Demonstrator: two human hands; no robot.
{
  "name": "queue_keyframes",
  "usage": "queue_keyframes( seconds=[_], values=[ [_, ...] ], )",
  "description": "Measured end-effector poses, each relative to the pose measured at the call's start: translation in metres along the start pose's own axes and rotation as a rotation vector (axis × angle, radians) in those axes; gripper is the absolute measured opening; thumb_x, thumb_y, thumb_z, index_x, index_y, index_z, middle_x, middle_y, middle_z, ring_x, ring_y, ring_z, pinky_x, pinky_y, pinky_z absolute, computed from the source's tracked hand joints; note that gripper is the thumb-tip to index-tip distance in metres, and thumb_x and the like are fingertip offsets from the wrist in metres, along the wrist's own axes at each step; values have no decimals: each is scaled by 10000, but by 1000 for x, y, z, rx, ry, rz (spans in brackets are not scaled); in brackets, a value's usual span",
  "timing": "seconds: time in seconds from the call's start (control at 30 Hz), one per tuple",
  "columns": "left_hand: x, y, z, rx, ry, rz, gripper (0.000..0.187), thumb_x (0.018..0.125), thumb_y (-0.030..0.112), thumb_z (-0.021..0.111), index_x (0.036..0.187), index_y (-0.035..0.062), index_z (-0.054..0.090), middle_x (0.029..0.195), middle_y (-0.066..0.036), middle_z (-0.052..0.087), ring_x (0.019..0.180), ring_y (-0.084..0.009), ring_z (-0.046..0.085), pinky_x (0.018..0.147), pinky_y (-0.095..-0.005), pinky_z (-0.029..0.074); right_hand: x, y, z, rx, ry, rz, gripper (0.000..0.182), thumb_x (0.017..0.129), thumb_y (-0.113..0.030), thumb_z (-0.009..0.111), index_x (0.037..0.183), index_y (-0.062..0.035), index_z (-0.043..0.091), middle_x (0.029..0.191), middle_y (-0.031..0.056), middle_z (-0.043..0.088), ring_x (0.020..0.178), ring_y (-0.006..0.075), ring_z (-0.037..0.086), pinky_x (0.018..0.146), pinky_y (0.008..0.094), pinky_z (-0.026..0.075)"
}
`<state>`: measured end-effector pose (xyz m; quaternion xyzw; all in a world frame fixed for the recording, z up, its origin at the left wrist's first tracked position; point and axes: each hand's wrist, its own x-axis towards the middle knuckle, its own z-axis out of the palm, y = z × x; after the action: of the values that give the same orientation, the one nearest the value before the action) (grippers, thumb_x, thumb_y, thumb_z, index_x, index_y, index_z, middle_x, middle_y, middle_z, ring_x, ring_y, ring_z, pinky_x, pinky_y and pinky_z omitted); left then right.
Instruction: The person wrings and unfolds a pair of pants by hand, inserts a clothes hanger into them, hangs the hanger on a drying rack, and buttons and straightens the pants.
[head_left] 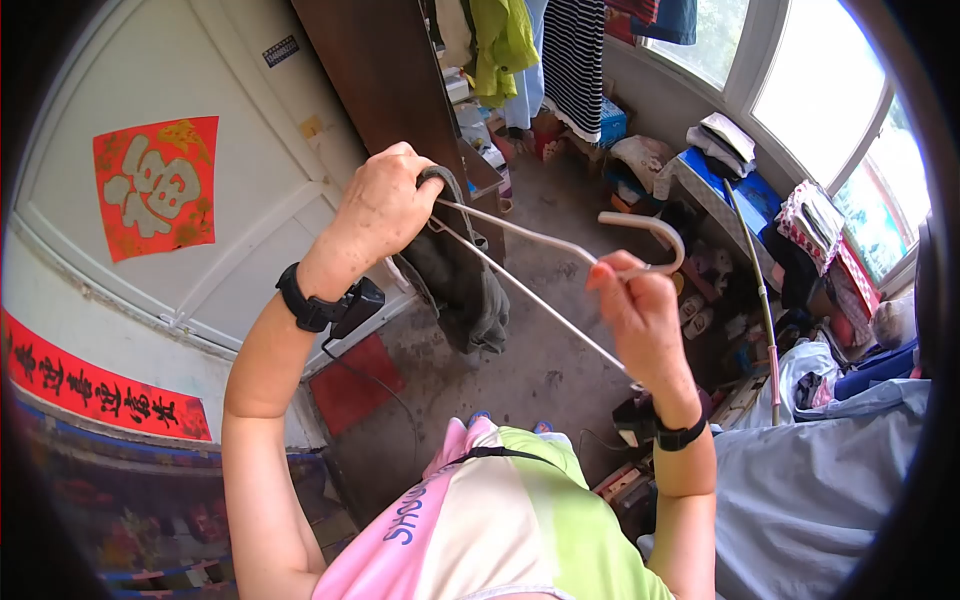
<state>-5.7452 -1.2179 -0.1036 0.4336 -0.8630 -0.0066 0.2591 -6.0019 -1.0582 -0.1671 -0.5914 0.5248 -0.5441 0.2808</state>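
Note:
My left hand is raised at the centre left, its fingers closed on the edge of a dark grey garment that hangs below it. One end of a white clothes hanger meets the garment at those fingers. My right hand grips the hanger near its hook, which curves up above the knuckles. The hanger lies tilted between my two hands, its long bar running down toward my right wrist. Part of the garment is hidden behind my left hand.
A white door with a red paper sign stands on the left, beside a dark brown cabinet. Clothes hang at the back, including a striped garment. Folded clothes and a long pole are along the window. A grey-blue cloth spreads at lower right.

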Motion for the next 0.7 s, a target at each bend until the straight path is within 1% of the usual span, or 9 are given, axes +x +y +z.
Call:
queue_keyframes(
  seconds=[0.07, 0.1, 0.2, 0.3, 0.33, 0.4, 0.53, 0.67, 0.7],
  values=[
    [-1, 15, -3, 18, 6, 2, 205, 905, 159, 605, 973, 2, 719, 945, -144, 658, 894, -333, 633, 815, -412, 506, 13, -10, -12, -45, 12, -45, 293, 1005, -150, 591, 819, 74, 618, 723, 55, 539, 586, 91, 400, 521, 287, 330],
    [-2, 21, -6, 27, 5, 2, 198, 902, 153, 609, 971, 3, 720, 943, -137, 659, 892, -330, 631, 816, -414, 507, 18, -13, -19, -39, -20, -42, 260, 1002, -145, 597, 852, 65, 634, 725, 33, 547, 605, 75, 414, 531, 271, 341],
    [8, 26, -12, 158, 118, 319, 175, 899, 116, 607, 960, -12, 710, 930, -132, 657, 871, -306, 634, 799, -384, 508, 38, -21, -34, 7, -44, -109, 236, 996, -163, 614, 871, 33, 654, 720, -15, 548, 628, 51, 441, 540, 241, 355],
    [25, 21, -21, -202, -172, 263, 158, 911, 85, 593, 967, -23, 695, 908, -102, 651, 860, -226, 625, 792, -331, 491, 63, -27, -56, -34, -37, -164, 240, 986, -194, 635, 865, 11, 671, 706, -33, 543, 624, 48, 443, 542, 230, 357],
    [29, 24, -24, -410, -310, 156, 162, 933, 71, 567, 998, -27, 679, 893, -60, 637, 876, -152, 595, 805, -286, 463, 69, -30, -63, -67, -33, -181, 248, 985, -205, 638, 864, 9, 673, 697, -32, 541, 620, 47, 446, 542, 229, 360],
    [36, 25, -24, -432, -385, 167, 169, 940, 74, 562, 1022, -24, 672, 887, -40, 625, 877, -132, 573, 818, -280, 454, 82, -29, -72, -134, -5, -263, 271, 977, -241, 652, 866, 5, 677, 660, -31, 522, 603, 41, 447, 539, 221, 360],
    [46, 30, -16, -444, -487, 234, 188, 951, 97, 550, 1034, -22, 671, 898, -28, 615, 875, -127, 557, 830, -271, 448, 98, -15, -92, -160, -73, -263, 274, 965, -255, 674, 887, 8, 678, 627, -47, 484, 579, 30, 412, 522, 220, 334],
    [47, 49, -14, -486, -567, 257, 225, 981, 169, 560, 1009, -15, 687, 912, -34, 655, 885, -116, 574, 835, -260, 451, 96, 4, -95, -200, 42, -277, 254, 949, -234, 700, 889, 11, 674, 629, -52, 452, 592, 45, 356, 520, 238, 304],
    [50, 51, -10, -507, -565, 225, 245, 990, 198, 564, 1003, -11, 691, 910, -35, 664, 884, -108, 575, 829, -257, 452, 92, 4, -95, -215, 51, -278, 253, 949, -228, 700, 885, 14, 671, 630, -49, 452, 592, 47, 354, 519, 243, 303]
  ],
)
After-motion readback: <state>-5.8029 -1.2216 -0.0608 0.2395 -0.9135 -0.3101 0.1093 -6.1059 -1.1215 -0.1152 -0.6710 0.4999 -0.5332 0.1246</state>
